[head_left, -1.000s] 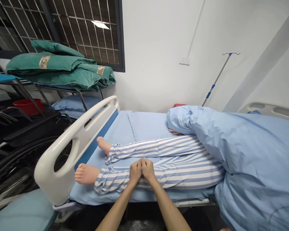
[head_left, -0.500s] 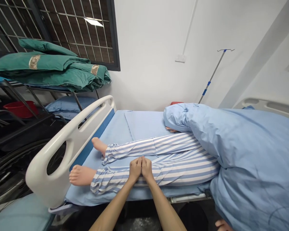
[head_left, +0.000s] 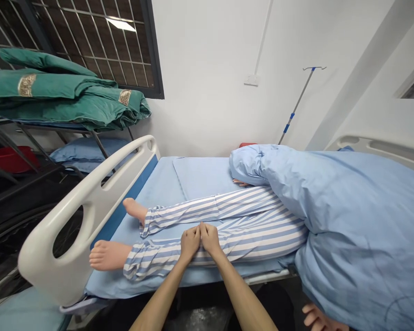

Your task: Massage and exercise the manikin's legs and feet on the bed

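Observation:
My left hand (head_left: 190,242) and my right hand (head_left: 209,237) are both closed into fists, side by side with the thumb sides touching. They are over the lower part of the near leg of a figure in blue-and-white striped trousers (head_left: 255,234). No object shows in either fist, though the undersides are hidden; whether they press on the leg I cannot tell. Toward the left end lie the figure's bare near foot (head_left: 110,255) and far foot (head_left: 135,209). A light blue quilt (head_left: 338,197) hides the upper body. The legs rest on a blue bed sheet (head_left: 207,170).
A white footboard (head_left: 48,230) rises at left, with a wheelchair wheel (head_left: 7,248) beyond it. Green folded quilts (head_left: 72,101) lie on a rack. An IV pole (head_left: 298,105) stands behind the bed. A figure's hand (head_left: 319,317) hangs below the quilt at lower right.
The view has shifted slightly to the right, so the bed and room sit further left in the picture. My fists stay together over the near leg.

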`<state>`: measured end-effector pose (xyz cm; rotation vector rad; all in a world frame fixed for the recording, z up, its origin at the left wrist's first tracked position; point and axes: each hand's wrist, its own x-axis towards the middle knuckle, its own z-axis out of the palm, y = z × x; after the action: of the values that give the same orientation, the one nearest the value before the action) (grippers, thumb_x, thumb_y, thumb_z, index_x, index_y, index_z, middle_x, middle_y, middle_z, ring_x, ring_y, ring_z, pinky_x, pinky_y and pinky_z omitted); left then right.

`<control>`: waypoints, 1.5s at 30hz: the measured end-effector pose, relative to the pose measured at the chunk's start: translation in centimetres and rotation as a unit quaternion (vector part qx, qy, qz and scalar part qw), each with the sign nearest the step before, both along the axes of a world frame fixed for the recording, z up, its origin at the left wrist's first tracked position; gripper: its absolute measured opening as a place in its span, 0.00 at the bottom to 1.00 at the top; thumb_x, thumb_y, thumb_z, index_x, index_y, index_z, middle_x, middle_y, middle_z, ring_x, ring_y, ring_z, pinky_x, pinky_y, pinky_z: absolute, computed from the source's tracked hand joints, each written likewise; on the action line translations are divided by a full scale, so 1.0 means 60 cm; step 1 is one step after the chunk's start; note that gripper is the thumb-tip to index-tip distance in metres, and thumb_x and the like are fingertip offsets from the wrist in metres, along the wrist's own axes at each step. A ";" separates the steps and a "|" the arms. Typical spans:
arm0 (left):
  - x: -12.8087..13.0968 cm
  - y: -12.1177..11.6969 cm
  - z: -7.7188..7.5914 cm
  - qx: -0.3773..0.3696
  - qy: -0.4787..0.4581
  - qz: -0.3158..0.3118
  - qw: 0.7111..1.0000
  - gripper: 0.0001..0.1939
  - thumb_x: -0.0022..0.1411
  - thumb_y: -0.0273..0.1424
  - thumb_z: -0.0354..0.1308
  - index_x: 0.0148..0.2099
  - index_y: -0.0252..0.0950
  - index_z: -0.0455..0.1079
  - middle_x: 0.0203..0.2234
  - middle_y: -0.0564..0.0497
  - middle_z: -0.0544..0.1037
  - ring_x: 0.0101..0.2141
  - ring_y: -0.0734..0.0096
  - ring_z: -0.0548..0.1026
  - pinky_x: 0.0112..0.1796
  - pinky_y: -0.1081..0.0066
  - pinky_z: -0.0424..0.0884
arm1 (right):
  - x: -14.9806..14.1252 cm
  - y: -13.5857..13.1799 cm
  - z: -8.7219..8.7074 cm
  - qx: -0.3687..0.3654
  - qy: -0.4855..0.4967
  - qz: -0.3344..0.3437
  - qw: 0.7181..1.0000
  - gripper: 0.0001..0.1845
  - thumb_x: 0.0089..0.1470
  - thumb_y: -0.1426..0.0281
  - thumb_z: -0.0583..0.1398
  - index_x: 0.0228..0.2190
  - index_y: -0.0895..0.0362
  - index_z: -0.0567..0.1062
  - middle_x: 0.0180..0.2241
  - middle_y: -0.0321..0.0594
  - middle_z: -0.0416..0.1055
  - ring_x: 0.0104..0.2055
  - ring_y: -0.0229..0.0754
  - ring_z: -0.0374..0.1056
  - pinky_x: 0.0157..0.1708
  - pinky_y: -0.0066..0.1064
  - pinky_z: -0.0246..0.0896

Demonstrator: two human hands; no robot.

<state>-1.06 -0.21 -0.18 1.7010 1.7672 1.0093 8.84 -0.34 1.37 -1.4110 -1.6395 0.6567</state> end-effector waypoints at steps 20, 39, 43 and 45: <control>0.052 -0.022 0.011 0.066 -0.094 0.032 0.993 0.21 0.60 0.43 0.41 0.19 0.40 0.58 0.15 0.50 0.70 0.21 0.71 0.65 0.28 0.70 0.58 | 0.013 0.005 -0.009 -0.024 0.093 -0.037 0.995 0.29 0.63 0.50 0.42 0.16 0.51 0.56 0.17 0.37 0.61 0.21 0.40 0.56 0.24 0.33 0.49; 0.052 -0.003 0.013 0.002 -0.077 -0.002 0.997 0.20 0.61 0.40 0.41 0.18 0.39 0.55 0.16 0.52 0.68 0.22 0.71 0.64 0.28 0.71 0.56 | 0.036 0.008 -0.021 -0.004 -0.057 -0.069 0.996 0.29 0.67 0.61 0.43 0.18 0.53 0.69 0.22 0.43 0.74 0.25 0.43 0.66 0.27 0.32 0.49; 0.054 -0.020 0.007 0.010 -0.056 0.004 0.998 0.22 0.62 0.41 0.40 0.18 0.40 0.55 0.15 0.51 0.67 0.22 0.71 0.64 0.28 0.70 0.55 | 0.038 0.005 -0.024 -0.009 -0.049 -0.066 0.997 0.28 0.66 0.62 0.44 0.17 0.52 0.66 0.20 0.41 0.71 0.24 0.42 0.64 0.26 0.32 0.48; 0.056 -0.023 0.006 0.015 -0.033 0.002 0.999 0.22 0.63 0.40 0.41 0.20 0.39 0.59 0.17 0.49 0.71 0.23 0.70 0.66 0.30 0.70 0.55 | 0.041 0.008 -0.022 -0.018 -0.037 -0.064 0.997 0.27 0.65 0.63 0.45 0.16 0.52 0.65 0.19 0.39 0.69 0.23 0.41 0.62 0.26 0.32 0.48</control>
<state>2.29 -1.58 0.15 1.6651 1.7219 1.0865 11.27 0.16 0.07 -1.5682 -1.5858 0.5693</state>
